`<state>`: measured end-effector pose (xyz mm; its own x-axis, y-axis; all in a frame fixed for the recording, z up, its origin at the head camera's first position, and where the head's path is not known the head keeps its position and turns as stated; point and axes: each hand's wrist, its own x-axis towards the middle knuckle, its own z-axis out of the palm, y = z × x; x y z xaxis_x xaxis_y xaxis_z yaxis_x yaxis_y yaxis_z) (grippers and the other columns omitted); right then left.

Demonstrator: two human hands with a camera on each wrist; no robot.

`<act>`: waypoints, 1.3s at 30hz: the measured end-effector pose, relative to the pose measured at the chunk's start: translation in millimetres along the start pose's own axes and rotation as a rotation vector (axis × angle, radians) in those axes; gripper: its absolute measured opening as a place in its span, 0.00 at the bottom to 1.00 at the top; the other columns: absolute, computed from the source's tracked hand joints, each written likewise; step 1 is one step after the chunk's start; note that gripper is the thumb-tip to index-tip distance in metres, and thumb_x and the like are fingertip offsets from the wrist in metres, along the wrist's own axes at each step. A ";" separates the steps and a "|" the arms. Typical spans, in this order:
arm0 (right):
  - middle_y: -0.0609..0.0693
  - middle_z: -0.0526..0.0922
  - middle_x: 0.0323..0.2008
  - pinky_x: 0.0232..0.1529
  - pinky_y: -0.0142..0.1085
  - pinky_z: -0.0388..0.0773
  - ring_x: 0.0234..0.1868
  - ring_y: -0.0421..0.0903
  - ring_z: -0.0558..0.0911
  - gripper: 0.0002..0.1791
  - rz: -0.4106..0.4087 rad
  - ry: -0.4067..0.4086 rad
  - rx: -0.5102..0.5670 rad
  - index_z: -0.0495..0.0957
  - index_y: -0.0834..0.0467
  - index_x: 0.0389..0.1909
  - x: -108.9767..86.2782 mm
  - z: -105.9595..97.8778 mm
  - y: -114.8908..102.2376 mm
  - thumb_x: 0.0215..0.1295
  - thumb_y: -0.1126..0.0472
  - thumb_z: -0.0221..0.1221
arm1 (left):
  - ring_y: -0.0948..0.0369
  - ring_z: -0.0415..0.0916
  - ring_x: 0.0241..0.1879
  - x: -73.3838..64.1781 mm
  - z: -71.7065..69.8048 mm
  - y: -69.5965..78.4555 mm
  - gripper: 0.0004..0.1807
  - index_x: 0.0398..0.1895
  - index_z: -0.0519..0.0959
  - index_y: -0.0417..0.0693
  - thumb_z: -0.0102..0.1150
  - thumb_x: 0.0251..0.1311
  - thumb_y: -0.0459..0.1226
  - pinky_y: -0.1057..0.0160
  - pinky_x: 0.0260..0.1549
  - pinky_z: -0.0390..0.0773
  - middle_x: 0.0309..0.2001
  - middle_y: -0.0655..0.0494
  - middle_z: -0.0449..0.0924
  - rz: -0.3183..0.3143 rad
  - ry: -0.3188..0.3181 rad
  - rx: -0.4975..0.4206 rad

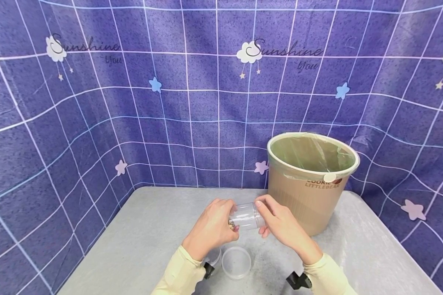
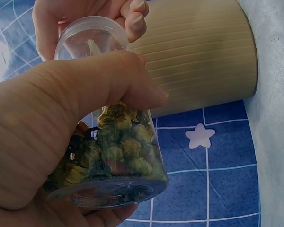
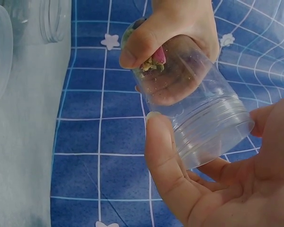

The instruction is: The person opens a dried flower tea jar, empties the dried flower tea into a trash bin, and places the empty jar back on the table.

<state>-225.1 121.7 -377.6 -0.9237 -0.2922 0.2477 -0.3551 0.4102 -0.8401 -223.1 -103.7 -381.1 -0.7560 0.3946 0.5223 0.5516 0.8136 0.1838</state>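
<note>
A clear plastic jar [image 1: 245, 216] is held tilted nearly on its side above the table, its threaded neck toward the right. My left hand [image 1: 215, 223] grips it round the base end, thumb across the wall. Dried flower buds [image 2: 128, 153], greenish yellow, are gathered at the base, and a pink bud [image 3: 159, 56] shows among them in the right wrist view. At the neck, my right hand [image 1: 282, 223] holds the jar between thumb and fingers. Below the hands, a round translucent lid [image 1: 236, 263] lies on the table.
A second clear threaded container [image 3: 40, 19] stands beside the lid, partly hidden by the left wrist in the head view. Behind the right hand is a tall beige bin [image 1: 302, 200] with a green liner. Blue gridded cloth [image 1: 192, 102] hangs round the grey table [image 1: 133, 237].
</note>
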 end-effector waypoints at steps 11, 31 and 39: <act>0.50 0.85 0.42 0.28 0.39 0.83 0.24 0.49 0.86 0.17 -0.053 -0.022 -0.008 0.74 0.45 0.58 0.3 -1.4 -0.8 0.80 0.42 0.48 | 0.60 0.74 0.36 0.0 -0.9 -0.8 0.24 0.39 0.80 0.51 0.77 0.32 0.40 0.61 0.39 0.78 0.32 0.63 0.80 -0.004 0.004 0.000; 0.60 0.82 0.54 0.34 0.39 0.86 0.38 0.45 0.86 0.18 -0.178 -0.103 0.011 0.69 0.50 0.65 -2.3 -7.3 -2.4 0.81 0.52 0.51 | 0.60 0.74 0.37 -0.7 -3.9 -0.4 0.25 0.41 0.81 0.48 0.77 0.33 0.40 0.61 0.39 0.78 0.32 0.62 0.80 -0.029 -0.015 -0.011; 0.56 0.83 0.53 0.37 0.38 0.85 0.39 0.41 0.86 0.17 -0.238 -0.081 -0.024 0.70 0.50 0.64 -1.4 -8.2 -1.2 0.78 0.55 0.55 | 0.60 0.74 0.37 -0.8 -4.8 -0.5 0.25 0.40 0.80 0.50 0.77 0.32 0.40 0.61 0.39 0.78 0.32 0.64 0.79 -0.028 -0.009 -0.002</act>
<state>-224.6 128.7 -373.0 -0.7991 -0.4515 0.3969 -0.5658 0.3417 -0.7504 -221.1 -106.4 -377.5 -0.7742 0.3752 0.5097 0.5308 0.8236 0.2000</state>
